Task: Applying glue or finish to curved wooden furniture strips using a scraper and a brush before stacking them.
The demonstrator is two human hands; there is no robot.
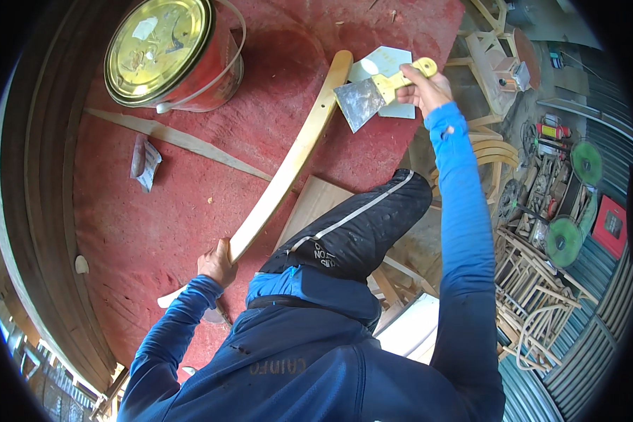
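Observation:
My left hand [216,264] is closed around the lower end of a long, curved strip of pale wood [288,165], which slants up and away to the right. A small dark hole shows near its far end. In my right hand [427,89] is a putty knife [362,102] with a yellow handle and a wide, smeared metal blade. The blade's left corner is at the strip's edge; whether they touch I cannot tell. Under the knife lies a white angular plate [394,60] carrying a small pale dab.
A lidded red paint bucket [221,81] stands at the far left on the red surface [169,225]. Near it lie a thin wooden strip [183,144] and a crumpled packet [145,163]. Chair frames [541,299] and green fans [564,240] stand at the right.

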